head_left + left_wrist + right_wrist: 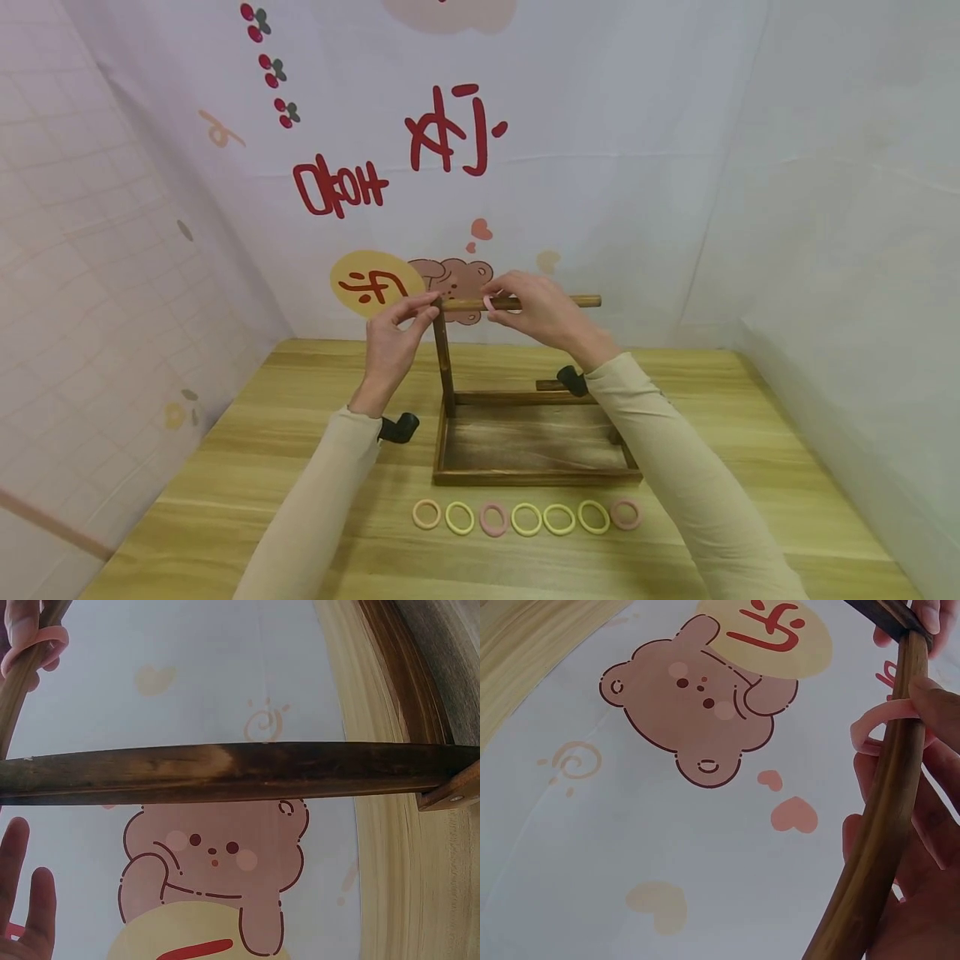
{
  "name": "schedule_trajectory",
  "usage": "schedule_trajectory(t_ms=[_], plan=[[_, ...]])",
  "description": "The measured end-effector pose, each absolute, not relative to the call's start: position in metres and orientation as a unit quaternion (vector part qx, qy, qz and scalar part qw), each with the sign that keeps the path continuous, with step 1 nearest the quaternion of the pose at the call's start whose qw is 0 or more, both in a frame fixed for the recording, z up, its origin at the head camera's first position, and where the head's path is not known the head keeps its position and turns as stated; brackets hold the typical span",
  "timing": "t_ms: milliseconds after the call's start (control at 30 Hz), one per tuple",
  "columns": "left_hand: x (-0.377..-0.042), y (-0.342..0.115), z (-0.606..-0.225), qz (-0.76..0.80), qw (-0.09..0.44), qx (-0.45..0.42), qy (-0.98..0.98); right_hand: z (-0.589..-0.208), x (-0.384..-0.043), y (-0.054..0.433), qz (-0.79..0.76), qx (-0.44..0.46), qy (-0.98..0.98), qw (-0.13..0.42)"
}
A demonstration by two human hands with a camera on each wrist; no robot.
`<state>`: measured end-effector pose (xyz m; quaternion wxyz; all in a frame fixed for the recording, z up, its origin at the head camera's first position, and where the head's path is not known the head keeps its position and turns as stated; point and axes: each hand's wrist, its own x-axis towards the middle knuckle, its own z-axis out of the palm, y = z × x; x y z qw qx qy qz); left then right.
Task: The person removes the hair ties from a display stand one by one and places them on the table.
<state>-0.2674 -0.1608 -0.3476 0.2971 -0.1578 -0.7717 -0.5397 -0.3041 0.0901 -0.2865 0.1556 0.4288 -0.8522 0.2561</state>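
Note:
A dark wooden stand has an upright post (pixel 443 354) at its left and a round horizontal rod (pixel 585 301) reaching right from the post's top. My left hand (pixel 392 343) pinches the top corner of the post between thumb and fingers. Partway along the rod, nearer the post than the free end, my right hand (pixel 542 310) holds a pink ring (pixel 876 720) between thumb and fingers. The ring encircles the rod, as both wrist views show. Part of the ring is hidden behind the right fingers.
The stand's base is a shallow wooden tray (pixel 525 479). A short lower peg (pixel 550 385) shows beside the right sleeve. In front of the tray, several rings lie in a row, including a yellow ring (pixel 527 533) and a pink ring (pixel 506 531). A printed cloth hangs behind.

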Motion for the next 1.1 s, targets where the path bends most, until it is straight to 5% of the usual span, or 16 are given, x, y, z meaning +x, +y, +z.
schedule_trajectory(t_ms=[1100], plan=[[-0.269, -0.160, -0.350, -0.541, 0.303, -0.159, -0.768, -0.292, -0.302, 0.109, 0.242, 0.409, -0.862, 0.177]])
